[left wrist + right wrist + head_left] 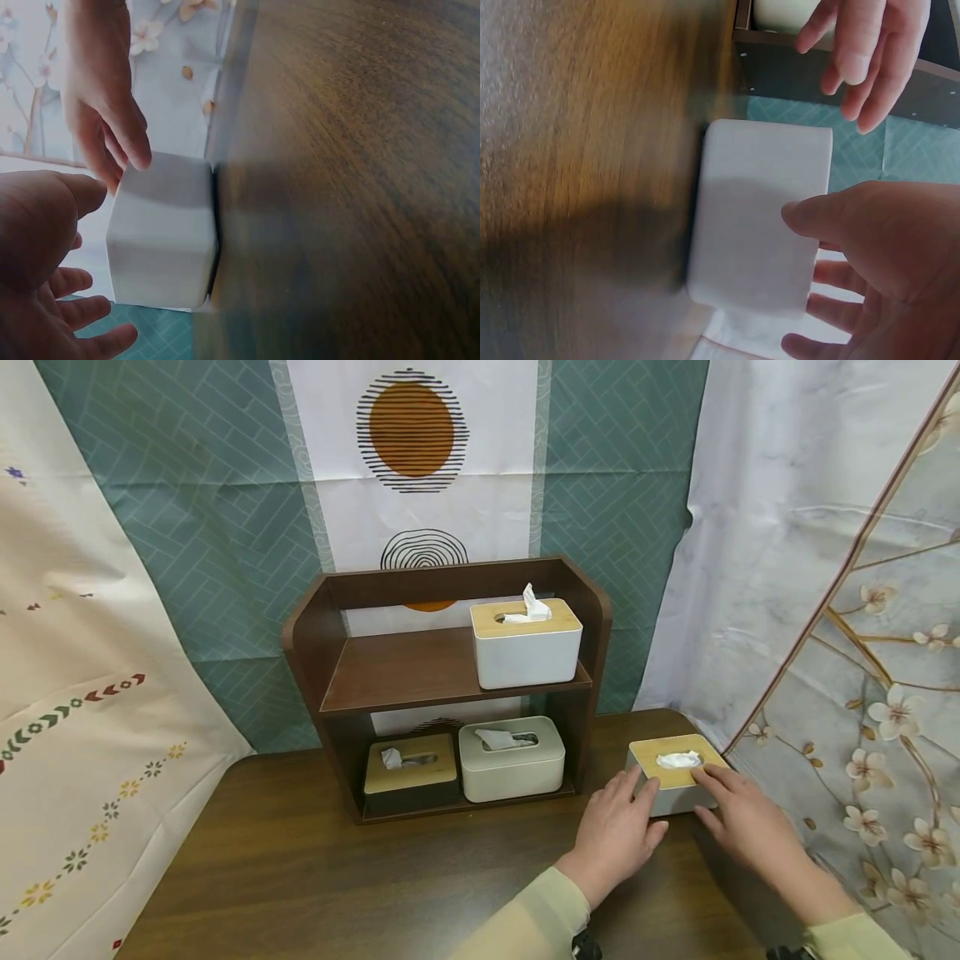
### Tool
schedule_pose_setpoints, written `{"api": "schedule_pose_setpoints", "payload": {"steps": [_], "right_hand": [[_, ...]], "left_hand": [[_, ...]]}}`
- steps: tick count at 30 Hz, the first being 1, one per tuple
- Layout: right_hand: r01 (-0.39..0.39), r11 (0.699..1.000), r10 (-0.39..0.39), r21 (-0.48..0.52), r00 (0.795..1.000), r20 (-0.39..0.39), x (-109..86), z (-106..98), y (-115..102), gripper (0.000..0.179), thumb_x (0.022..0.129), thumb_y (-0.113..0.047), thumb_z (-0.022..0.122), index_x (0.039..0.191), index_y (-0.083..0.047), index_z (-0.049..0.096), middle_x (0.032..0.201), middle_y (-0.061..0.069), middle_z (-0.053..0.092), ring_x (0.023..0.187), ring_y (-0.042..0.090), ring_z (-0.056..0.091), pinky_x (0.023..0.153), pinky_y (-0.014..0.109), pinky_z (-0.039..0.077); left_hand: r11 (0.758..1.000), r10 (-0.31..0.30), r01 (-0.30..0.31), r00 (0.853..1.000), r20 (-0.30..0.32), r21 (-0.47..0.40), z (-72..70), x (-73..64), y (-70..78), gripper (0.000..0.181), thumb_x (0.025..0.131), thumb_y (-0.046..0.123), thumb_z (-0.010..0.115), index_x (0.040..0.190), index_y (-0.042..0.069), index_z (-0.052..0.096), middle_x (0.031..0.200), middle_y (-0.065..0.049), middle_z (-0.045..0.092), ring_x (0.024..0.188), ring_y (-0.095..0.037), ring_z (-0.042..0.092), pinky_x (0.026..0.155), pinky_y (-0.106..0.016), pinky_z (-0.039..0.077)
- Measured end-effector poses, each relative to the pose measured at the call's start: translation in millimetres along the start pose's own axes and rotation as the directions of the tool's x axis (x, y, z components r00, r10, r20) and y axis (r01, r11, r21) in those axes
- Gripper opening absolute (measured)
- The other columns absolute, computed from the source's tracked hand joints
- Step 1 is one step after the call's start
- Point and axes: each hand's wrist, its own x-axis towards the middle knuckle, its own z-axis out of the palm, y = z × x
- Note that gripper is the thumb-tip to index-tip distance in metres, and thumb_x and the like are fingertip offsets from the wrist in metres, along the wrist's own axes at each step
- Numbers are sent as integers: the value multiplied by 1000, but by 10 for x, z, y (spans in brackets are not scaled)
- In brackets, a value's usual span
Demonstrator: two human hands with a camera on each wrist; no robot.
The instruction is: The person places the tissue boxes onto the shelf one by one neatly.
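Note:
A tissue box with a pale grey-white body and a bamboo lid stands on the table at the right, white tissue showing in its slot. My left hand is at its left front corner, fingers spread and extended. Over on the right, my right hand has its fingers at the lid's right edge and its thumb by the front face. In the right wrist view the right thumb overlaps the box's front face, fingers loosely extended beyond the edge. The left wrist view shows the left fingers spread beside the box.
A dark brown two-tier shelf stands at the back. Its upper tier carries a white tissue box with a bamboo lid. Below are a black bamboo-lidded box and a cream box. A flowered curtain borders the right side.

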Motion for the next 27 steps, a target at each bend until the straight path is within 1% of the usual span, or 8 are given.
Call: {"api": "schedule_pose_setpoints", "payload": {"steps": [4,7,11,13,15,19,23,27], "right_hand": [[-18,1000,18,9,999,46,-11,-37,-39,58,82,-15,83,133,1,61,133,28,55,116,53,53,87,68,45],[-20,999,18,37,998,55,-6,-73,-30,53,85,-15,81,132,1,62,133,27,56,115,53,54,86,67,45],[-34,997,33,73,999,13,24,-93,48,45,88,-14,78,129,0,64,132,26,57,114,53,55,85,67,44],[-47,996,48,78,999,-12,44,-85,105,45,90,-15,77,130,0,63,132,27,56,115,53,53,87,68,43],[-66,995,68,72,998,-15,61,-75,163,48,91,-19,76,133,1,61,135,28,54,118,54,50,88,69,42],[-116,991,113,62,992,49,72,-48,257,54,96,-30,70,139,0,56,142,31,48,124,57,44,91,73,37],[-153,986,145,64,983,114,69,-15,305,60,100,-40,63,143,0,53,145,32,43,125,59,41,93,74,36],[-151,985,142,81,984,103,67,24,333,60,100,-40,63,143,1,53,144,33,44,122,59,45,92,72,38]], "left_hand": [[1000,2,-2,1000,15,-3,13,-6,5,57,100,55,53,151,28,47,157,-1,41,138,-18,46,100,-37,49],[1000,13,-13,1000,17,-3,22,-8,10,57,100,55,53,150,28,48,156,-1,42,138,-17,46,101,-37,48],[1000,23,-23,999,22,1,42,-10,12,56,100,54,54,149,28,48,155,0,43,139,-17,45,101,-37,48],[1000,23,-23,999,34,8,56,-8,11,56,100,55,54,150,29,48,156,0,42,139,-16,44,102,-36,47],[1000,23,-23,999,50,17,66,-4,11,57,100,56,54,150,30,47,156,1,42,140,-17,43,102,-36,47],[1000,21,-22,996,86,11,84,3,22,58,100,57,53,151,31,46,157,1,39,141,-17,42,104,-37,46],[1000,21,-22,995,95,9,92,3,34,58,100,58,52,151,31,45,157,2,39,141,-17,42,104,-37,45],[1000,14,-15,996,88,6,90,14,32,58,100,57,52,151,31,44,157,1,39,140,-16,42,104,-37,45]]}}
